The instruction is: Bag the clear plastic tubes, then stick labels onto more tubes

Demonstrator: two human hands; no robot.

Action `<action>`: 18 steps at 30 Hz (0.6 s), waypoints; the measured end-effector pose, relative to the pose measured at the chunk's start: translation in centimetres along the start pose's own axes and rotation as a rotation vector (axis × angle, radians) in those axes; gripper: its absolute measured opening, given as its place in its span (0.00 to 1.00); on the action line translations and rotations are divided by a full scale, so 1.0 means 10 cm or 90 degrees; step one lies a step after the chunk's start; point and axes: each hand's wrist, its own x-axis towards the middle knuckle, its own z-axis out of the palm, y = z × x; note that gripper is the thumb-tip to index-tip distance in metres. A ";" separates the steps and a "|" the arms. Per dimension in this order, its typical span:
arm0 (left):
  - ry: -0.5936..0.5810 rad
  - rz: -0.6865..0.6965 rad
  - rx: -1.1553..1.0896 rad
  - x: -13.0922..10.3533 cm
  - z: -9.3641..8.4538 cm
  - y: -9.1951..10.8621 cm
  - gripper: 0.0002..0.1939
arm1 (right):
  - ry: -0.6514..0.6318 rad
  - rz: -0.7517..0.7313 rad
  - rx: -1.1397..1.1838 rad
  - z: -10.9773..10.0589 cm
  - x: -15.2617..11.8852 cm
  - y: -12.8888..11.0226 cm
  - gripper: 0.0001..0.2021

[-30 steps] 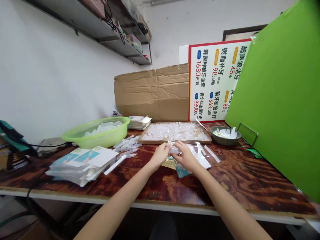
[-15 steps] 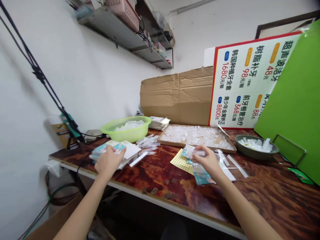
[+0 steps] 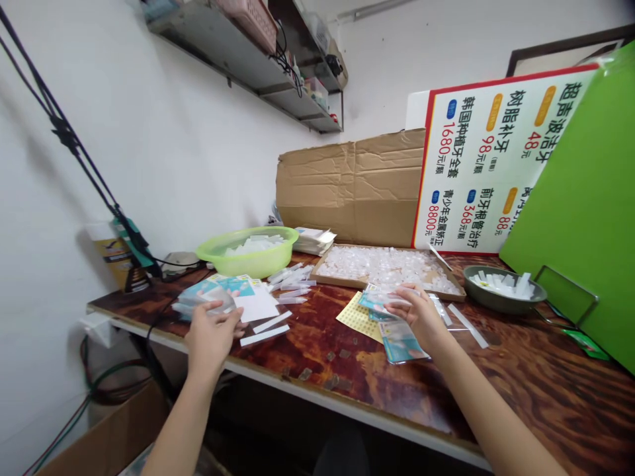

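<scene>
My left hand is at the front of a pile of blue-printed cards in clear sleeves. Its fingers are drawn together around something see-through that I cannot make out. Beside it lie a white card and two white strips. On the right, my right hand hovers over overlapping blue-printed packets, its fingers apart and no strip visible between them. A yellow sheet of small round stickers lies partly under those packets.
Behind are a green basin of translucent pieces, loose tubes, stacked white cards and a cardboard tray of clear parts. A dark bowl and wire stand stand right.
My left hand has moved from atop the card pile to its near right side. My right hand no longer shows the translucent strip it held, and its fingers have spread.
</scene>
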 end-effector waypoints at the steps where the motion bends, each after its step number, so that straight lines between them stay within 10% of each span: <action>1: 0.008 -0.013 -0.091 -0.07 0.03 0.03 0.23 | 0.011 0.003 0.022 -0.01 0.01 0.00 0.18; 8: -0.071 -0.133 -0.483 -0.52 0.56 0.43 0.09 | 0.039 0.006 0.097 -0.05 0.03 -0.03 0.15; 18: -0.418 -0.271 -0.579 -0.67 1.99 0.67 0.07 | 0.065 -0.005 0.187 -0.17 0.12 -0.14 0.09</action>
